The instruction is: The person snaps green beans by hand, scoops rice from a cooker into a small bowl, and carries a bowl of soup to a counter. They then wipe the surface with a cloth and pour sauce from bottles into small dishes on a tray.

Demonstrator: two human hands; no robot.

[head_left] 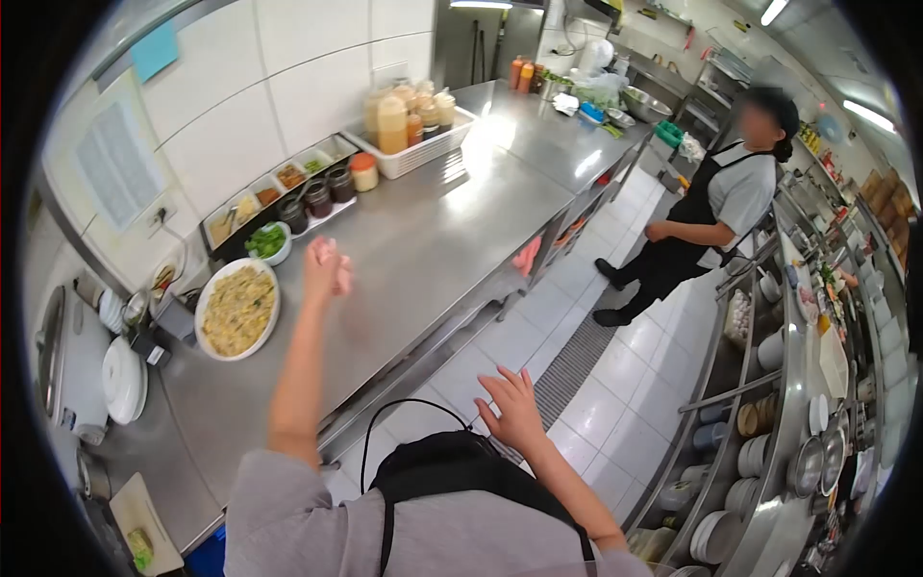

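Observation:
Over the steel counter (413,240), my left hand (329,268) is raised with its fingers curled together; whether anything is inside them is hidden. To its left lies a white oval dish (238,309) full of yellowish food with green bits. Just behind that hand is a white bowl (269,243) of chopped green leaves. My right hand (510,409) is in the air over the floor, beyond the counter's front edge, with fingers spread and nothing in them.
A white basket (415,149) of sauce bottles and a tray of topping compartments (279,188) line the wall. A co-worker (716,207) in a black apron stands in the aisle. Shelves with stacked dishes (740,490) run along the right. A cutting board (159,514) lies at lower left.

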